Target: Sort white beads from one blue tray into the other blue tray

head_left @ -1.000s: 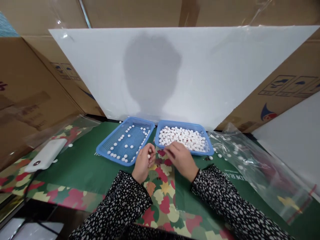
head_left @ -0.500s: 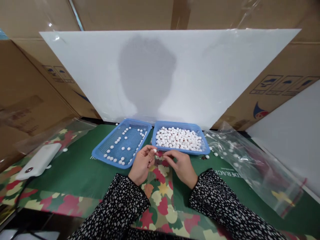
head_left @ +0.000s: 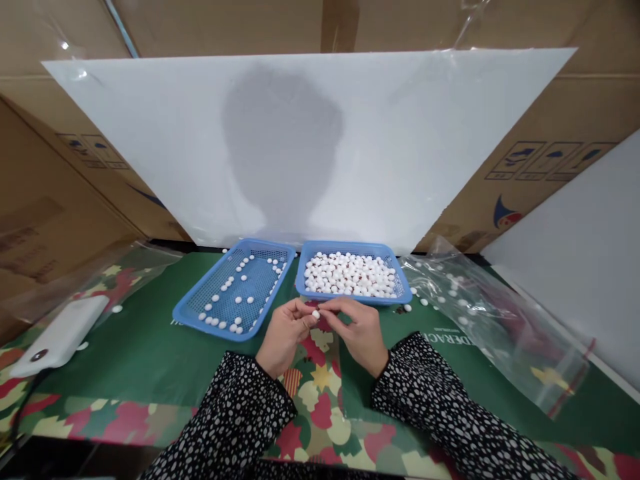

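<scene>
In front of the two baskets, my left hand (head_left: 283, 337) pinches a small round white piece (head_left: 316, 314) between thumb and forefinger. My right hand (head_left: 361, 337) meets it from the other side, thumb and forefinger together at the piece; whatever lies between those fingertips is too small to make out. Beyond my right hand stands a blue mesh basket (head_left: 406, 291) heaped with similar white pieces (head_left: 350, 272), with reddish-brown bits showing among them. Left of my left hand, a second blue basket (head_left: 183, 319) holds several scattered white pieces (head_left: 239, 300).
A clear plastic bag (head_left: 510, 333) with white pieces in or under it lies at the right. On the left are a white corded device (head_left: 63, 333) and more clear plastic (head_left: 135, 263). A white board (head_left: 400, 133) and cardboard (head_left: 530, 107) stand behind.
My right hand has come closer to my left, so their fingertips now meet at the white piece. The camera view has shifted slightly to the right.
</scene>
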Demonstrator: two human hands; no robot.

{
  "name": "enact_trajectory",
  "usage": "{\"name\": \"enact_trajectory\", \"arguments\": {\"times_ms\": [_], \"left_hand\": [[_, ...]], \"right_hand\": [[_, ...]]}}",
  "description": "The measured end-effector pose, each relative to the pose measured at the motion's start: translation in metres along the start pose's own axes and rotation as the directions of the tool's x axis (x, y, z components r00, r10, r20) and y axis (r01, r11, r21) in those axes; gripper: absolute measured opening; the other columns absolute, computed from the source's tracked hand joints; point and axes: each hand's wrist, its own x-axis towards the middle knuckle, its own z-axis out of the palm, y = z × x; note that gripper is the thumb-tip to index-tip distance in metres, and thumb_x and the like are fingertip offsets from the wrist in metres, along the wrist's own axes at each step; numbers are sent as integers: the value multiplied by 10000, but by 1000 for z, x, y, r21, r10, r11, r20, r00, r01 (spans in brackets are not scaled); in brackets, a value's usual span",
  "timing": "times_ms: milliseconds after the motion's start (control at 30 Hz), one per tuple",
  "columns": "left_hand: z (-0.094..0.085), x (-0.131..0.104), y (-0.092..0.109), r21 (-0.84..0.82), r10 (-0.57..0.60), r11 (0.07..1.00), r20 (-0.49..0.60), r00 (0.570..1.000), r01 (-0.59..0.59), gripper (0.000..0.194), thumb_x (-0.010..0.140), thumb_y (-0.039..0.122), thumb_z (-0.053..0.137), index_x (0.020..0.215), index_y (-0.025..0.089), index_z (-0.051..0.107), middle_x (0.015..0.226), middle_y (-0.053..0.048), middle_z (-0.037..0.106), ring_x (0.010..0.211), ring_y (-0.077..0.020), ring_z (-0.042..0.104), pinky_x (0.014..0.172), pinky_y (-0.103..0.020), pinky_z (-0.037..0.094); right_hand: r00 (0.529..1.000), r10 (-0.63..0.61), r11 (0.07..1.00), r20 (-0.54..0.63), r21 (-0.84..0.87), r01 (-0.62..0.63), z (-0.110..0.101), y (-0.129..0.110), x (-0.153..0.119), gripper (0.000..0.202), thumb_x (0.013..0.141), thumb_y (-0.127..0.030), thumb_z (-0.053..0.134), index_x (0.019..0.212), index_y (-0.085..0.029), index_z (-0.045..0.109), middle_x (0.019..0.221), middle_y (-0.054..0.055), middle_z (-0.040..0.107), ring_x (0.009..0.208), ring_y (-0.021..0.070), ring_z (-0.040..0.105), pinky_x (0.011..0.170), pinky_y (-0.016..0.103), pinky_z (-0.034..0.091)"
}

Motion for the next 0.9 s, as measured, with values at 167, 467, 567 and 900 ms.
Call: {"name": "enact_trajectory", "arguments": {"times_ms": [167, 467, 567, 900], "left_hand": [[-1, 0, -1, -49, -3, 999, -55, 998, 1, 298, 592, 218, 855, 654, 128, 578, 607, 11, 622, 494, -49, 486, 470, -150, 329], [-3, 1, -3, -63, -20, 998, -58, 998, 16, 282, 585, 212, 859, 644, 121, 598, 641, -17, 671, 566, -87, 577, 546, -175, 419], [-2, 0, -1, -68, -19, 998, -53, 998, 16, 283, 581, 215, 860, 651, 122, 603, 656, -22, 683, 567, -87, 579, 541, -173, 417], [-4, 1, -7, -23, -6, 1000, -109, 994, 3, 297, 585, 226, 853, 654, 125, 582, 633, -23, 671, 573, -100, 587, 546, -185, 428]], "right_hand": [[998, -20, 998, 65, 67, 15, -2, 1, 1, 154, 883, -161, 616, 966, -234, 723, 926, 35, 735, 855, 178, 685, 786, 316, 549], [990, -49, 996, 132, 79, 39, -1, 4, 2, 157, 853, -160, 662, 978, -228, 727, 923, 37, 724, 865, 175, 668, 780, 299, 543], [993, -51, 996, 108, 72, 43, -1, 3, 2, 162, 849, -153, 664, 978, -227, 727, 920, 34, 733, 867, 176, 677, 790, 298, 545], [996, 25, 990, 82, 140, -37, 6, 4, -1, 103, 840, -147, 672, 893, -210, 735, 888, 37, 724, 845, 174, 672, 785, 290, 532]]}}
